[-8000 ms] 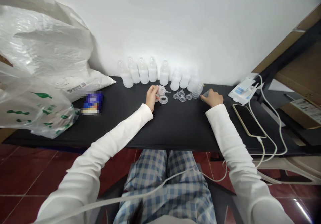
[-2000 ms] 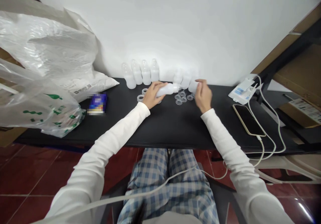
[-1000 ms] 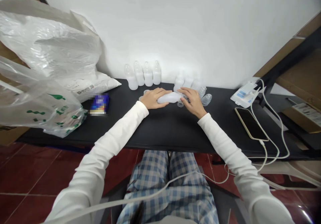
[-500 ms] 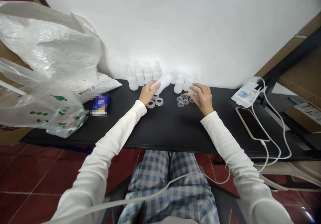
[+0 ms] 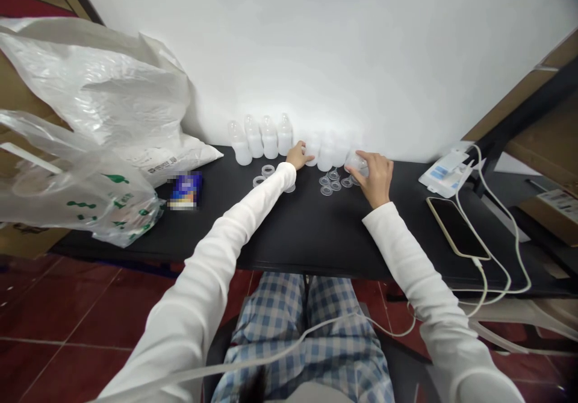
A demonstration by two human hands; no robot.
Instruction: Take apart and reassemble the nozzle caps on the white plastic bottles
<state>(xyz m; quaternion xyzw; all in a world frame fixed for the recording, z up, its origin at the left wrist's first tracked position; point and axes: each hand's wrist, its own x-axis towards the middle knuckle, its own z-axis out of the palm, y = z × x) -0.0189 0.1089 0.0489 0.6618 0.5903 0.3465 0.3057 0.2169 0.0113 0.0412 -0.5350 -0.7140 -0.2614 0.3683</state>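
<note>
Stretched forward over the table, my left hand [image 5: 298,155] has its thumb and fingers round the side of a white baby bottle [image 5: 312,151] that stands upright by the wall. My right hand [image 5: 377,177] grips a clear domed cap [image 5: 356,162] between thumb and fingers, low over the table. Between the hands, more uncapped white bottles [image 5: 325,157] stand in a row. In front of them lie several clear round nipple-like pieces [image 5: 333,176]. Under and beside my left wrist are several white rings [image 5: 268,170], partly covered by the sleeve.
Left of my hands, several bottles with clear domed caps [image 5: 270,136] stand along the wall. Plastic bags [image 5: 112,90] and a blue packet [image 5: 186,190] occupy the left side. To the right lie a phone [image 5: 457,228] with cables and a white box-like device [image 5: 442,173].
My left hand has carried the white bottle rightward, from tilted above the rings to upright beside the other uncapped bottles. My right hand has closed round a clear domed cap.
</note>
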